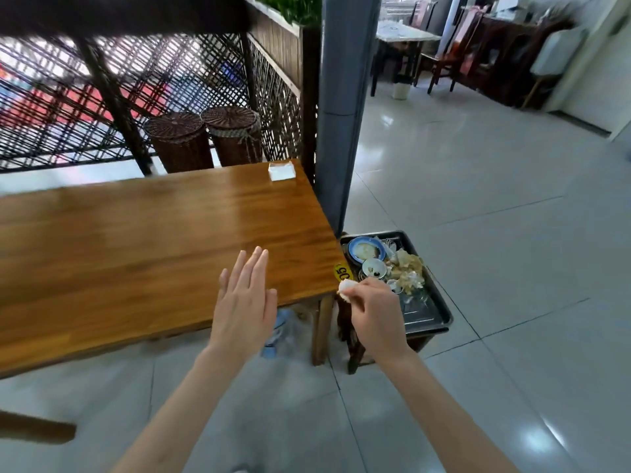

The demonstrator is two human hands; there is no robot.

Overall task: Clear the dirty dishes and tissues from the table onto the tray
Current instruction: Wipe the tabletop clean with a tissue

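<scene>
Tissue [345,287] pinched in right hand [372,315] grip (fingertips), beside tray [432,302]

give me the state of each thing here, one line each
left hand: open, fingers straight, over the table edge
right hand: pinching a crumpled tissue
tray: loaded with dirty dishes and used tissues
table: dishes gone
napkin holder: upright at the far corner

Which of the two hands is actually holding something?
The right hand, pinching a crumpled white tissue by the table corner; the left hand is flat and empty.
</scene>
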